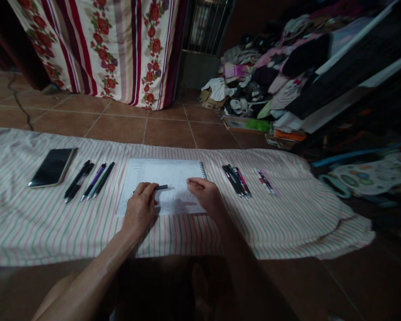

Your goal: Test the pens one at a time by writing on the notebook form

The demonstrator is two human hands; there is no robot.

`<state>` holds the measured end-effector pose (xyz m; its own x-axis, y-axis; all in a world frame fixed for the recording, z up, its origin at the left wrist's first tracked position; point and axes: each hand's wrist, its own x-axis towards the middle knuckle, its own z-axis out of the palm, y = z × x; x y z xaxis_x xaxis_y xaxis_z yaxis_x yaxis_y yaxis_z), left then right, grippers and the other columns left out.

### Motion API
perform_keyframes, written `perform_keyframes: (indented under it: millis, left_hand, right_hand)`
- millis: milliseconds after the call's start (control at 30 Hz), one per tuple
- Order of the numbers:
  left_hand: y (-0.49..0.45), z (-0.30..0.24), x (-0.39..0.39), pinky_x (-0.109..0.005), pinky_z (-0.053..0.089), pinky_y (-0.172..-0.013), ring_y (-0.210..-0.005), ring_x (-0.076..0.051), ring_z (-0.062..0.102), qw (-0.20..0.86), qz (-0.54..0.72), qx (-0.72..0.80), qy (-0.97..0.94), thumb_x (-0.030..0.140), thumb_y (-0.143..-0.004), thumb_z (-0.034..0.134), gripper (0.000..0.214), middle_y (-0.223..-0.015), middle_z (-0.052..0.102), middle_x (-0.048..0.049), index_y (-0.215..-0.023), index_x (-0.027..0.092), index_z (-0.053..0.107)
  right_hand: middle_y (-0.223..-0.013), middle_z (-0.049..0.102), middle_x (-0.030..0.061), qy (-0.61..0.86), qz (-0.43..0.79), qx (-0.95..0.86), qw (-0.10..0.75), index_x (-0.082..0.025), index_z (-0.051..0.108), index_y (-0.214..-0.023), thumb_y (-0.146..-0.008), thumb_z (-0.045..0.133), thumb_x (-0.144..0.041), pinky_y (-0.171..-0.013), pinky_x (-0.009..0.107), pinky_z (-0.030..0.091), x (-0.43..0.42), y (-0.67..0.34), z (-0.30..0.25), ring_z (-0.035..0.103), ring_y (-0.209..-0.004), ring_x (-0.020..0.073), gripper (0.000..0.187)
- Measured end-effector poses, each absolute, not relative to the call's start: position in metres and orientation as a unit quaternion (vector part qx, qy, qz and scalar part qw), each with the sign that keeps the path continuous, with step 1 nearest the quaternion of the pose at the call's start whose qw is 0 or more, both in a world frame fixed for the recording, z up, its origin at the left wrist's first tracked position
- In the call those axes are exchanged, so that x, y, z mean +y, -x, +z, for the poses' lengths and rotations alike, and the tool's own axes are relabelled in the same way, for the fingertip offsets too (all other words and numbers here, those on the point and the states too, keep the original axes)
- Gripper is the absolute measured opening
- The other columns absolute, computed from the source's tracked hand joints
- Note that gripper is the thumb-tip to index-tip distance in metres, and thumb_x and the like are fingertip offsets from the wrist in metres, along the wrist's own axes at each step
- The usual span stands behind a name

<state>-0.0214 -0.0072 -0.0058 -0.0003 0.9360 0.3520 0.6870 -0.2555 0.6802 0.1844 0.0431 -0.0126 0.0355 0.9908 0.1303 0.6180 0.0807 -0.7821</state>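
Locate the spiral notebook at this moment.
In the head view, the spiral notebook lies on the striped cloth, under the left hand and right hand, between the left-side pens and right-side pens.

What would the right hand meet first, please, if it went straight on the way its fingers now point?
The right hand would probably meet the black pen in the left hand first, though their heights are unclear.

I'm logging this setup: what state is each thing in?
Black pen: held
Left hand: closed around it
Right hand: fingers bent, contents unclear
Spiral notebook: flat, page up
Mobile device: flat, screen dark
Left-side pens: lying loose
Right-side pens: lying in two groups
Striped cloth: spread, rumpled
Floral curtain: hanging
Clothes: piled
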Motion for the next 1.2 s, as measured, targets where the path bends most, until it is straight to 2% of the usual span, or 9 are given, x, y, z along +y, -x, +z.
perform_keyframes:
  millis: [133,267,533,800,1067,1200]
  left_hand:
    - [0.022,-0.005,-0.007,-0.026,0.053,-0.058,-0.06,-0.01,0.06,0.16,0.385,0.596,-0.687,0.017,-0.088,0.039,0.026,-0.099,0.058,-0.0068,-0.105,0.017,0.059]
    - [0.022,-0.004,-0.006,-0.026,0.053,-0.06,-0.062,-0.011,0.061,0.161,0.376,0.602,-0.686,0.016,-0.087,0.04,0.026,-0.1,0.058,-0.007,-0.105,0.017,0.059]
    - [0.022,-0.007,-0.005,-0.028,0.054,-0.061,-0.063,-0.012,0.062,0.159,0.363,0.608,-0.688,0.013,-0.085,0.041,0.029,-0.104,0.058,-0.0088,-0.108,0.016,0.058]
    - [0.023,-0.006,-0.005,-0.028,0.054,-0.059,-0.061,-0.011,0.061,0.161,0.372,0.606,-0.684,0.015,-0.085,0.041,0.029,-0.102,0.059,-0.0078,-0.107,0.017,0.059]
    - [0.023,-0.007,-0.004,-0.028,0.054,-0.06,-0.064,-0.012,0.061,0.158,0.367,0.61,-0.684,0.015,-0.086,0.041,0.028,-0.103,0.059,-0.0084,-0.107,0.017,0.059]
    - [0.021,-0.006,-0.004,-0.028,0.054,-0.06,-0.064,-0.012,0.061,0.162,0.371,0.61,-0.681,0.015,-0.086,0.041,0.028,-0.103,0.059,-0.0088,-0.107,0.016,0.059]
  right_hand:
    - [-0.09,0.069,0.0062,0.574,0.297,-0.65,0.4,-0.02,0.071,-0.09,-0.072,0.061,-0.029,-0.065,0.027,0.05,0.041,-0.178,-0.006,0.063,-0.071,0.0142,0.022]
    - [-0.09,0.068,0.0071,0.553,0.297,-0.664,0.407,-0.018,0.07,-0.091,-0.073,0.06,-0.026,-0.061,0.025,0.049,0.037,-0.174,0.003,0.06,-0.07,0.0135,0.022]
    - [-0.09,0.066,0.0051,0.498,0.308,-0.678,0.445,-0.019,0.07,-0.087,-0.073,0.057,-0.019,-0.067,0.026,0.051,0.034,-0.168,0.01,0.062,-0.077,0.0134,0.019]
    - [-0.091,0.067,0.0052,0.487,0.302,-0.691,0.441,-0.02,0.069,-0.088,-0.075,0.053,-0.016,-0.068,0.025,0.051,0.032,-0.167,0.014,0.062,-0.079,0.013,0.021]
    - [-0.092,0.068,0.0051,0.506,0.334,-0.654,0.453,-0.019,0.069,-0.087,-0.075,0.053,-0.022,-0.069,0.026,0.05,0.033,-0.163,0.012,0.062,-0.08,0.0142,0.02]
    - [-0.073,0.067,0.0026,0.543,0.434,-0.532,0.484,-0.017,0.066,-0.089,-0.071,0.059,-0.031,-0.064,0.026,0.048,0.035,-0.159,0.01,0.061,-0.069,0.0136,0.025]
